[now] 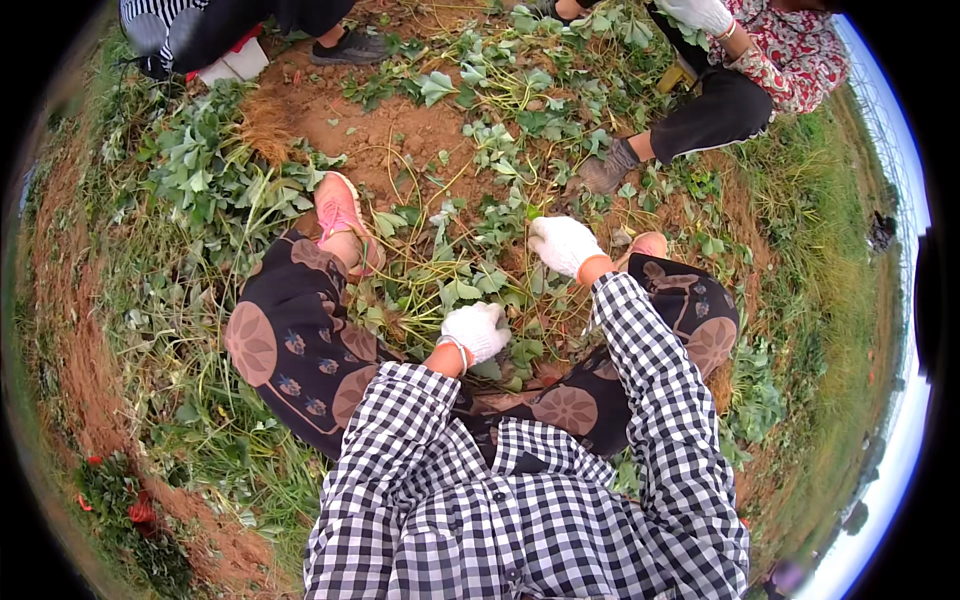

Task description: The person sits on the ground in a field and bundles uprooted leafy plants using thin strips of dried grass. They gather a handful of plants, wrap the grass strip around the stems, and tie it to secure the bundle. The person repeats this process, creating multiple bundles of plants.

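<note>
White knit gloves cover both hands. My left hand [475, 331] is low between the knees, over stems and leaves of strawberry-like plants [457, 289]; its fingers are curled, and whether they grip a stem is hidden. Farther forward and to the right, my right hand [562, 244] is bent above the plants near the right shoe, fingertips turned down and left. A small bright green leaf shows at its fingertips, but a hold on it cannot be made out. Long thin runners [405, 176] cross the reddish soil ahead of both hands.
A heap of leafy plants with fibrous brown roots [266, 124] lies beyond my left pink shoe [339, 210]. Two co-workers sit ahead, one at upper left by a white box [236, 64], one at upper right with a gloved hand [697, 15]. Red-tied plants [112, 487] lie lower left.
</note>
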{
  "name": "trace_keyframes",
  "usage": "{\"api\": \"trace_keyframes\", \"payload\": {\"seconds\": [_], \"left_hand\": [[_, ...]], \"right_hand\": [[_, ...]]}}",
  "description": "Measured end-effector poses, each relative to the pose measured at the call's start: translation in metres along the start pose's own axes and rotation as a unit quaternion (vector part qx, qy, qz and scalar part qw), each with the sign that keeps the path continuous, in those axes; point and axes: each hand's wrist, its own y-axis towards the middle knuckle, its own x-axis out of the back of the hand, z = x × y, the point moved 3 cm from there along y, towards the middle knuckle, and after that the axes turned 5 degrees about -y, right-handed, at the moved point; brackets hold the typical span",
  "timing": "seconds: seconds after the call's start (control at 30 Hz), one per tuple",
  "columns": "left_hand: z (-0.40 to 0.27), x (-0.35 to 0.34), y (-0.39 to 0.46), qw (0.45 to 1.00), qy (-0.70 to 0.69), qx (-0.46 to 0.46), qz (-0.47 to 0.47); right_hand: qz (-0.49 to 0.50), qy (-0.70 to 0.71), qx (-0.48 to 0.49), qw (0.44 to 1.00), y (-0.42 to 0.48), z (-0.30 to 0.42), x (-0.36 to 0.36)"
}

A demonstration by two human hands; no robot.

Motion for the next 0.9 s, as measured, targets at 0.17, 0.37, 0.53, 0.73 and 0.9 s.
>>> {"api": "trace_keyframes", "payload": {"seconds": [0.17,0.37,0.53,0.73,0.9], "left_hand": [[-0.009,0.103,-0.003,0.919,-0.029,-0.078,-0.385],[-0.068,0.180,-0.019,0.922,-0.030,-0.211,-0.323],[-0.096,0.219,-0.012,0.951,-0.209,-0.173,-0.150],[-0.099,0.229,0.005,0.761,-0.633,-0.117,-0.077],[-0.101,0.221,0.034,0.737,-0.666,-0.100,-0.064]], "right_hand": [[-0.046,0.119,0.121,0.984,-0.014,0.015,0.094],[-0.053,0.269,0.170,0.947,-0.065,0.048,0.188],[-0.197,0.436,0.177,0.860,-0.073,0.037,0.234],[-0.353,0.490,0.073,0.794,-0.058,-0.014,0.208],[-0.340,0.342,0.108,0.869,-0.048,-0.004,0.161]]}}
